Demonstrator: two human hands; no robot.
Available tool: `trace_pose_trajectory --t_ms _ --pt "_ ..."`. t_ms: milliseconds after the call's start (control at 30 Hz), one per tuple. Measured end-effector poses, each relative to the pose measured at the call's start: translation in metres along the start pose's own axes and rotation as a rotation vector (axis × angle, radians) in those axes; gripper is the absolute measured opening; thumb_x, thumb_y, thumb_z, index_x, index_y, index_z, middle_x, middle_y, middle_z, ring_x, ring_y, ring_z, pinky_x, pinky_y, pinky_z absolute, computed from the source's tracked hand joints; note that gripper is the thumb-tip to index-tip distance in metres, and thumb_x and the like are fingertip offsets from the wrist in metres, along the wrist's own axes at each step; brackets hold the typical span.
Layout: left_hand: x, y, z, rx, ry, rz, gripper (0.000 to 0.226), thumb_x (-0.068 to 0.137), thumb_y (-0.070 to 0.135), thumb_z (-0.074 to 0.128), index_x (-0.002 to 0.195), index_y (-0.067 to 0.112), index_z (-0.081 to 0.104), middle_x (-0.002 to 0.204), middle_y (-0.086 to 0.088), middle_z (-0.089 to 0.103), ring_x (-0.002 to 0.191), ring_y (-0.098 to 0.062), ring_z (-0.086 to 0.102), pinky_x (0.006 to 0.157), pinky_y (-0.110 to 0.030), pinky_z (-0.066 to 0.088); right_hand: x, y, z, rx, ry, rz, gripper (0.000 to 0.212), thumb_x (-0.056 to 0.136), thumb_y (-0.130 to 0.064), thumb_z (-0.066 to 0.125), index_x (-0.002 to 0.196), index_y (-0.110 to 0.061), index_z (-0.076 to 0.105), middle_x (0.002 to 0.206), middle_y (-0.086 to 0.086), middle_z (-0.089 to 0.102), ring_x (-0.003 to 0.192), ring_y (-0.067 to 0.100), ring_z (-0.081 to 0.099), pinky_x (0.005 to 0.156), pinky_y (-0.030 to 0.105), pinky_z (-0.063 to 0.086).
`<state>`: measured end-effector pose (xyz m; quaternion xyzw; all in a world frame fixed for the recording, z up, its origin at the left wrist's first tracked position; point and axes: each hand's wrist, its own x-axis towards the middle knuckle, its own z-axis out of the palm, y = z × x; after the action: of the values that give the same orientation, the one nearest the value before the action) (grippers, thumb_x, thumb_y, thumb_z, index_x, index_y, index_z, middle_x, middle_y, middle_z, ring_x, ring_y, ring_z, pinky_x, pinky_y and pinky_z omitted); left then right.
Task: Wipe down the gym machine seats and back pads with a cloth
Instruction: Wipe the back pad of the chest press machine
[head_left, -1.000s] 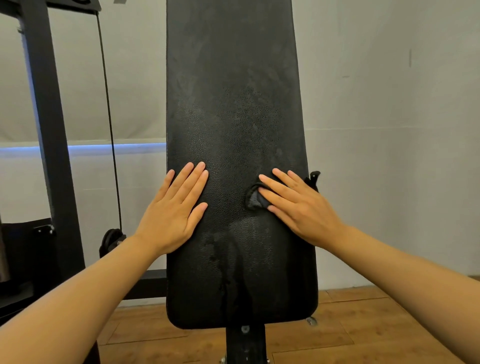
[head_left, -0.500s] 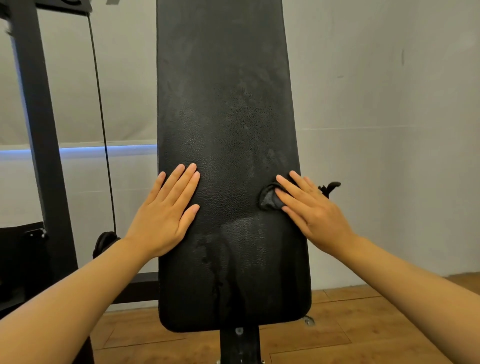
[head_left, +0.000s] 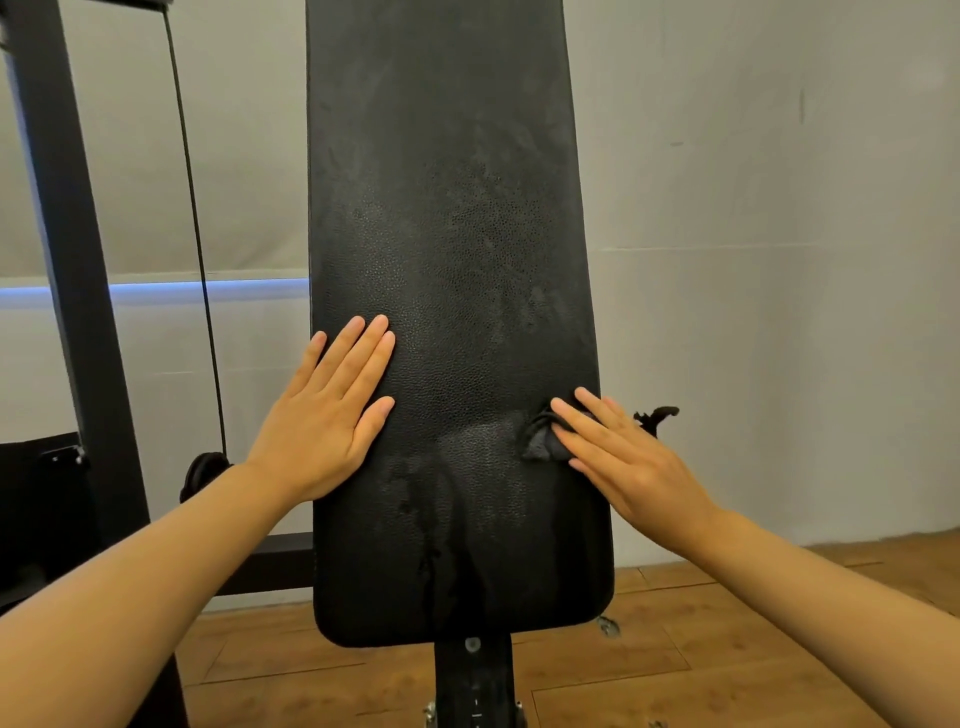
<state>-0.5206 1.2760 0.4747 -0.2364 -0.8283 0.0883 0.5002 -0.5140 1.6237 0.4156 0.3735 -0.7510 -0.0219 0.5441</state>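
While hands press back pad (head_left: 452, 260), black upright (head_left: 67, 260), cable (head_left: 200, 260) left

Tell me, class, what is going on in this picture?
A person is wiping a black padded back pad on a gym machine. The right hand presses a dark cloth flat against the pad near its right edge, fingers straight. The left hand rests flat on the pad's left side, holding nothing. Damp streaks show on the lower part of the pad, above a wooden floor.
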Motion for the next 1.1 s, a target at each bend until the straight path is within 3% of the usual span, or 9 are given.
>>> trace_pose_trajectory --t_ms 167,267,400,533,667,833,967,1100 --pt "-0.002 0.003 0.000 0.013 -0.007 -0.008 0.060 0.103 0.041 0.020 0.155 0.011 0.017 0.163 -0.004 0.012 0.152 -0.021 0.005 0.123 -0.043 0.003 0.046 -0.022 0.015 -0.038 0.038 -0.014 0.037 0.102 -0.016 0.046 0.133 -0.002 0.056 0.148 0.011 0.044 0.141 0.032 0.035 0.115 0.049 0.030" --pt "-0.003 0.000 -0.005 0.049 -0.066 -0.003 0.061 0.104 0.043 0.016 0.156 0.012 0.012 0.164 -0.004 0.008 0.152 -0.020 0.002 0.123 -0.039 -0.002 0.069 -0.040 0.020 -0.067 -0.031 -0.055 0.040 0.101 -0.018 0.042 0.136 -0.003 0.052 0.149 0.013 0.042 0.140 0.032 0.035 0.117 0.046 0.027" --pt "0.000 -0.008 -0.008 0.058 -0.115 0.027 0.062 0.104 0.045 0.015 0.157 0.015 0.005 0.165 -0.002 0.003 0.152 -0.017 -0.004 0.122 -0.038 -0.004 0.051 -0.011 -0.002 -0.112 -0.118 -0.143 0.042 0.102 -0.020 0.038 0.139 -0.005 0.049 0.151 0.012 0.039 0.141 0.033 0.034 0.117 0.046 0.025" --pt "-0.001 -0.006 -0.004 0.040 -0.076 0.015 0.061 0.104 0.044 0.017 0.157 0.014 0.009 0.165 -0.003 0.006 0.152 -0.019 -0.001 0.122 -0.040 -0.001 0.020 0.019 -0.019 -0.138 -0.155 -0.113 0.044 0.100 -0.018 0.037 0.142 -0.007 0.044 0.152 0.011 0.036 0.142 0.032 0.032 0.114 0.048 0.032" --pt "-0.002 -0.005 -0.003 0.019 -0.062 0.015 0.061 0.103 0.042 0.019 0.156 0.012 0.012 0.164 -0.003 0.007 0.152 -0.019 0.000 0.123 -0.040 -0.002 0.027 0.004 -0.006 -0.086 -0.085 -0.083 0.042 0.101 -0.016 0.040 0.141 -0.005 0.045 0.151 0.010 0.038 0.142 0.031 0.032 0.117 0.045 0.027" --pt "0.000 -0.001 -0.003 0.005 -0.053 0.009 0.062 0.104 0.043 0.014 0.156 0.010 0.015 0.164 -0.005 0.011 0.152 -0.021 0.004 0.123 -0.040 -0.002 0.059 -0.027 0.014 -0.064 0.025 -0.061 0.036 0.100 -0.013 0.045 0.132 0.001 0.057 0.145 0.014 0.047 0.137 0.034 0.040 0.114 0.048 0.030" --pt "-0.001 -0.004 -0.006 0.007 -0.074 0.015 0.061 0.104 0.044 0.014 0.156 0.012 0.013 0.164 -0.004 0.009 0.152 -0.019 0.000 0.122 -0.038 -0.003 0.087 -0.042 0.020 -0.073 -0.048 -0.127 0.039 0.100 -0.017 0.041 0.134 -0.002 0.055 0.147 0.013 0.045 0.137 0.033 0.040 0.117 0.043 0.025" --pt "-0.001 -0.011 -0.007 -0.001 -0.109 0.047 0.061 0.104 0.044 0.015 0.157 0.015 0.008 0.165 -0.002 0.005 0.152 -0.017 -0.003 0.122 -0.038 -0.004 0.060 -0.015 0.003 -0.088 -0.092 -0.152 0.039 0.102 -0.019 0.040 0.136 -0.006 0.054 0.150 0.010 0.043 0.140 0.032 0.036 0.116 0.045 0.028"
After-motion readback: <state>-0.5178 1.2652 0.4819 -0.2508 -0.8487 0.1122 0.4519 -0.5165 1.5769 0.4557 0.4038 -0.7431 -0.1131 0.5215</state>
